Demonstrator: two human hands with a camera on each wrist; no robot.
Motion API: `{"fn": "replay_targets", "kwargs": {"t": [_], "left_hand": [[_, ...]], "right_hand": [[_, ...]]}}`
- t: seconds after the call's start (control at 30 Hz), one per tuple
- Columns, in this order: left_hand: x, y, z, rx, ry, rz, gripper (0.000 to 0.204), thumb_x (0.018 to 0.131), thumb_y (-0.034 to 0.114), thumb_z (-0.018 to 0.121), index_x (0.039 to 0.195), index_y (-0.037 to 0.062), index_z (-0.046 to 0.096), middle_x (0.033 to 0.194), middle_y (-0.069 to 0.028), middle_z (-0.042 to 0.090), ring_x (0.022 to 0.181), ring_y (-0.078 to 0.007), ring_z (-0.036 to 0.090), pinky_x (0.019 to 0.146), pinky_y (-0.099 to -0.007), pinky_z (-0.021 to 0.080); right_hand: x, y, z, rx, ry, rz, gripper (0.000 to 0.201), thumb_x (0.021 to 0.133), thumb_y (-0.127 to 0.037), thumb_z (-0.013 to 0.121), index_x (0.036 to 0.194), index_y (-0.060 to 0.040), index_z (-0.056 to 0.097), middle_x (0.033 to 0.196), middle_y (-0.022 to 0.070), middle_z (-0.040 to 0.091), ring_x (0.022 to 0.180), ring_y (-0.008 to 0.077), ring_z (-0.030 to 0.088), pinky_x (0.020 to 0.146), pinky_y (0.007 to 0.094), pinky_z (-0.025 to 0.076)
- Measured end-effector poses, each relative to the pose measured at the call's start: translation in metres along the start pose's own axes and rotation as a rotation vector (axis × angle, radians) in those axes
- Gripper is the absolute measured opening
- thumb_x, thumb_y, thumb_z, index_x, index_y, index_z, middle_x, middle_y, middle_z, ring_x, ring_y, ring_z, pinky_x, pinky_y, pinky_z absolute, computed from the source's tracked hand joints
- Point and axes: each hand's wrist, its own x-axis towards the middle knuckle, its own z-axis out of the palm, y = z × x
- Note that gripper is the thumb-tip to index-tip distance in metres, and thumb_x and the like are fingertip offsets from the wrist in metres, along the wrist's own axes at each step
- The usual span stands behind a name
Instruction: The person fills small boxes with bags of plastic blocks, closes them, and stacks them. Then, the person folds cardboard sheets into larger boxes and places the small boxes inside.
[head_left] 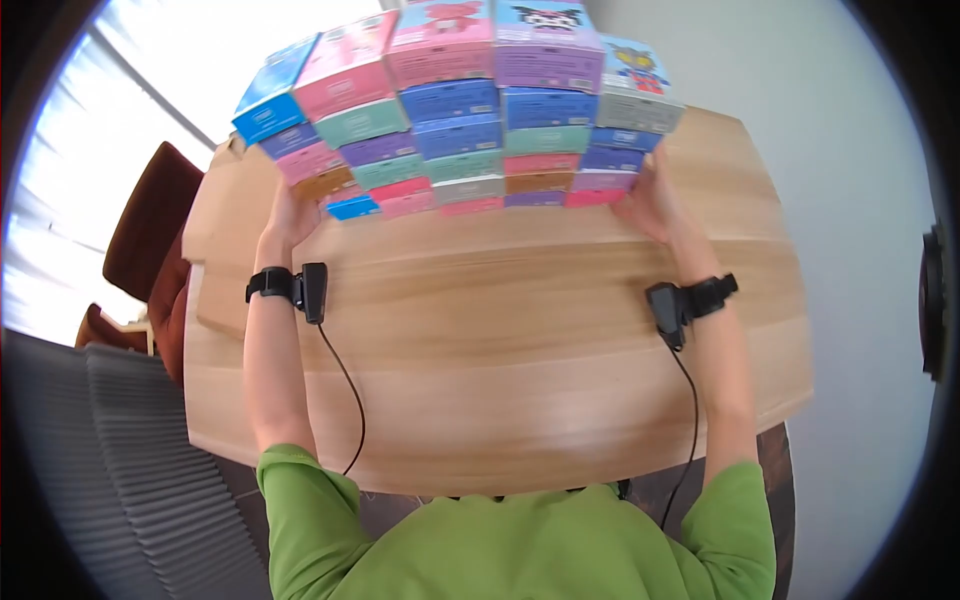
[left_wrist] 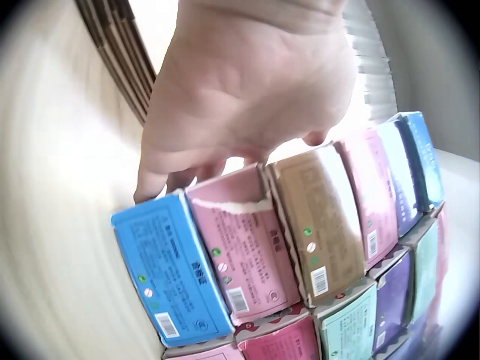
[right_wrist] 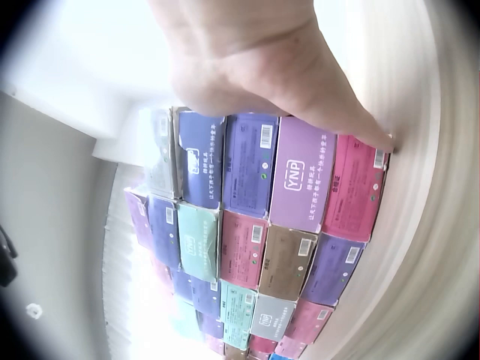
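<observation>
Small coloured boxes (head_left: 458,135) stand stacked in a wall of several rows and columns at the table's far part, with pictured tops on the uppermost row. My left hand (head_left: 292,214) touches the wall's left side low down; in the left wrist view that hand (left_wrist: 247,82) lies along the end boxes, beside a blue box (left_wrist: 174,270) and a torn pink one (left_wrist: 247,251). Against the lower right side rests my right hand (head_left: 652,205). The right wrist view shows this hand (right_wrist: 247,67) along a purple box (right_wrist: 300,180) and a red one (right_wrist: 354,191). Fingertips are partly hidden.
The wooden table (head_left: 480,330) extends between my forearms and the boxes. Flat brown cardboard (head_left: 220,290) lies at its left edge, near a red-brown chair (head_left: 150,225). A pale wall (head_left: 850,250) rises on the right. Cables hang from both wrist cameras.
</observation>
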Motion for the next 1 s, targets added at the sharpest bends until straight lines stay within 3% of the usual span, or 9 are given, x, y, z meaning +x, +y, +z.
{"fn": "replay_targets", "kwargs": {"t": [0.03,0.2,0.27,0.33,0.53,0.63,0.83,0.93,1.0], "left_hand": [[-0.002,0.003,0.05,0.257,0.561,0.042,0.05,0.09,0.044,0.038,0.119,0.005,0.047,0.116,-0.0075,0.053,0.105,-0.0221,0.051,0.085,-0.0325,0.043],[-0.097,0.059,-0.011,2.001,1.15,0.141,0.052,0.083,0.039,0.049,0.112,-0.0038,0.053,0.109,-0.0197,0.057,0.099,-0.0315,0.056,0.086,-0.0379,0.042],[-0.131,0.077,0.013,2.164,1.292,-0.382,0.055,0.081,0.041,0.051,0.11,-0.0051,0.053,0.109,-0.025,0.055,0.1,-0.0373,0.054,0.087,-0.0393,0.042],[-0.16,0.081,-0.001,1.899,1.365,-0.588,0.054,0.081,0.042,0.051,0.106,-0.0053,0.055,0.105,-0.0263,0.055,0.098,-0.0389,0.053,0.087,-0.0411,0.041],[-0.194,0.082,-0.053,1.834,1.447,-0.407,0.055,0.082,0.045,0.048,0.104,-0.0055,0.056,0.102,-0.0263,0.057,0.098,-0.0393,0.053,0.086,-0.0421,0.041],[-0.192,0.09,-0.053,1.789,1.357,-0.628,0.061,0.084,0.049,0.043,0.103,-0.0081,0.055,0.101,-0.0286,0.056,0.1,-0.0396,0.053,0.085,-0.042,0.042],[-0.197,0.1,-0.098,1.495,1.409,-0.604,0.069,0.086,0.053,0.035,0.105,-0.0111,0.053,0.104,-0.0315,0.054,0.104,-0.0393,0.05,0.09,-0.0406,0.038],[-0.16,0.1,-0.057,1.395,1.343,-0.647,0.07,0.086,0.054,0.035,0.106,-0.0112,0.053,0.105,-0.0299,0.054,0.103,-0.0387,0.052,0.089,-0.0399,0.039],[-0.161,0.098,-0.087,1.581,1.38,-0.548,0.069,0.085,0.054,0.039,0.106,-0.0107,0.053,0.102,-0.0286,0.056,0.098,-0.0379,0.054,0.084,-0.0395,0.041]], "right_hand": [[-0.002,-0.001,-0.005,-0.015,-0.017,0.013,0.076,0.079,-0.072,0.025,0.13,-0.0175,0.036,0.123,0.0019,0.046,0.102,0.0145,0.044,0.079,0.0284,0.038],[-0.03,-0.006,-0.056,-0.199,0.118,0.02,0.067,0.085,-0.062,0.029,0.128,-0.0112,0.039,0.123,0.0075,0.046,0.104,0.0194,0.049,0.086,0.0318,0.042],[-0.054,-0.016,-0.07,-0.178,0.005,0.08,0.064,0.088,-0.057,0.028,0.126,-0.0067,0.041,0.123,0.0108,0.045,0.102,0.0212,0.052,0.087,0.032,0.042],[-0.074,-0.02,-0.075,-0.236,0.072,0.082,0.06,0.089,-0.055,0.029,0.12,-0.0061,0.045,0.118,0.0093,0.049,0.093,0.0189,0.056,0.082,0.0291,0.044],[-0.107,-0.021,-0.09,-0.297,0.177,0.082,0.051,0.09,-0.05,0.033,0.109,-0.0067,0.05,0.104,0.005,0.057,0.083,0.0132,0.058,0.073,0.0241,0.047],[-0.115,-0.018,-0.093,-0.299,0.216,0.08,0.049,0.09,-0.05,0.034,0.108,-0.0072,0.051,0.1,0.0049,0.058,0.082,0.0126,0.058,0.072,0.024,0.047],[-0.13,-0.012,-0.095,-0.306,0.25,0.088,0.046,0.091,-0.048,0.034,0.106,-0.0081,0.051,0.095,0.0056,0.06,0.081,0.0123,0.058,0.072,0.0244,0.047],[-0.119,-0.02,-0.1,-0.308,0.249,0.096,0.043,0.092,-0.045,0.034,0.106,-0.0078,0.052,0.094,0.0061,0.06,0.081,0.0124,0.058,0.072,0.0244,0.048],[-0.112,-0.023,-0.103,-0.3,0.238,0.1,0.041,0.092,-0.043,0.035,0.106,-0.0075,0.052,0.093,0.0063,0.061,0.08,0.0126,0.058,0.072,0.0243,0.048]]}}
